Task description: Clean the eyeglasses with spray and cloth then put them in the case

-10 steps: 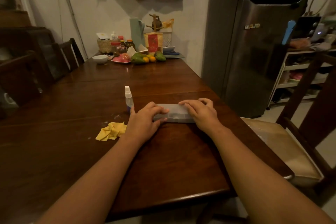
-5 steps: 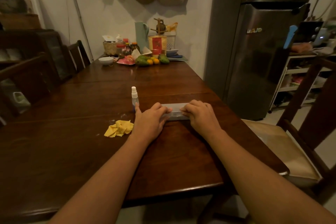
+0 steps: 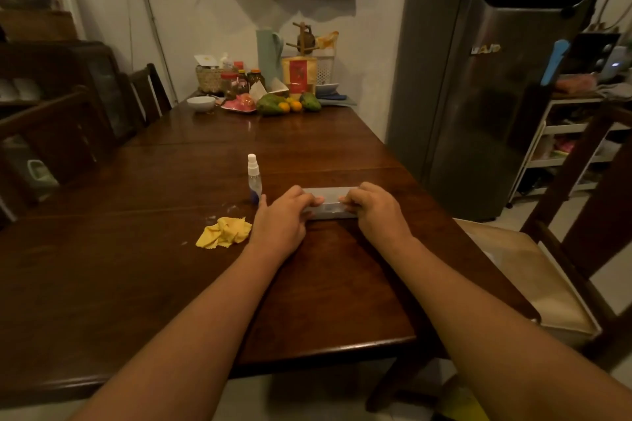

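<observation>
Grey case being held flat on wooden table, toward right edge. Left end being gripped by left hand, fingers curled over top; right end being gripped likewise by right hand. Spray bottle standing upright just left of case, beside left thumb. Crumpled yellow cloth lying nearer, left of left hand.

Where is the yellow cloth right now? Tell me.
In the head view, the yellow cloth lies crumpled on the wooden table, just left of the left hand that holds the case, nearer the camera than the spray bottle.
</observation>
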